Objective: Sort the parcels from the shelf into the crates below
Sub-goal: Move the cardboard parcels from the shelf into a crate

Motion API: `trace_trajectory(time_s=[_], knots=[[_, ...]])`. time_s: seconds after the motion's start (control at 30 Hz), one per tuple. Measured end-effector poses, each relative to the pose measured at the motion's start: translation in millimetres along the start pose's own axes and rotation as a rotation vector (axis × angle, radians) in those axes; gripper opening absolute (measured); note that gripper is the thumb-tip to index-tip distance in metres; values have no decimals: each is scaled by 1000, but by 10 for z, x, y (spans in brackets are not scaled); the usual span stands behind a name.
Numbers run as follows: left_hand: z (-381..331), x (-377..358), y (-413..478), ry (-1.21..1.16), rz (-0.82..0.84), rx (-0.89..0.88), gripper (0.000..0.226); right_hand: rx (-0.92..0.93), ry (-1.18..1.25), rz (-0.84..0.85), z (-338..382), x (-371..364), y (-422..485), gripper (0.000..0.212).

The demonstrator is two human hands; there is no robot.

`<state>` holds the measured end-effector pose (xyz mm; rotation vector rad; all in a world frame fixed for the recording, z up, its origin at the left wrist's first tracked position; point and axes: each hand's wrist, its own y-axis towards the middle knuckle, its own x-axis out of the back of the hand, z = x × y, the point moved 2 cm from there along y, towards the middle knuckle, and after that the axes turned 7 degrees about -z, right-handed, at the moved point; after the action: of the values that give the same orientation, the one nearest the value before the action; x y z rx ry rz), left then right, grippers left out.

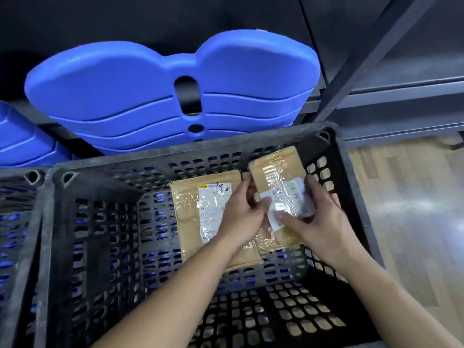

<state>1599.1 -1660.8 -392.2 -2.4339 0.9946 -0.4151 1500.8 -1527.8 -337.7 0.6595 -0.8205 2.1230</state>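
Nearest you, both forearms reach down over the near rim of the black crate [60, 222], so the work is low inside it, where a parcel can be set down rather than dropped. Your left hand [241, 217] has its fingers curled, pinching the left edge of a small plastic-wrapped packet [288, 204]. Your right hand [319, 222] wraps the packet's right edge with the thumb pressed on top. Holding it with both hands keeps the barcode label facing up, probably to read it before placing. The packet hangs over the taped brown parcel [276, 167], which leans into the crate's far right corner. A flatter brown parcel [190, 209] lies label up on the floor of the crate beside it, against the far wall. A second crate [15, 197] touches the left side. Beyond, blue plastic seats [175, 84] are stacked under the dark shelf frame [351, 71].
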Motion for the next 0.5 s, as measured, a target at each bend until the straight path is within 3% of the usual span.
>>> trace_trajectory(time_s=[0.07,0.17,0.27,0.37,0.5], knots=[[41,-88,34,179,-101,-61,30,110,-245,55,-138,-117,-34,123],[71,-140,12,184,-192,-110,28,396,-522,9,-280,-239,-79,134],[89,-124,3,201,-224,-137,34,427,-646,38,-317,-255,-74,139],[104,-107,35,325,-154,-160,40,388,-715,43,-283,-242,-59,138],[86,-100,-48,385,-25,-123,70,410,-788,111,-172,-250,-117,125]])
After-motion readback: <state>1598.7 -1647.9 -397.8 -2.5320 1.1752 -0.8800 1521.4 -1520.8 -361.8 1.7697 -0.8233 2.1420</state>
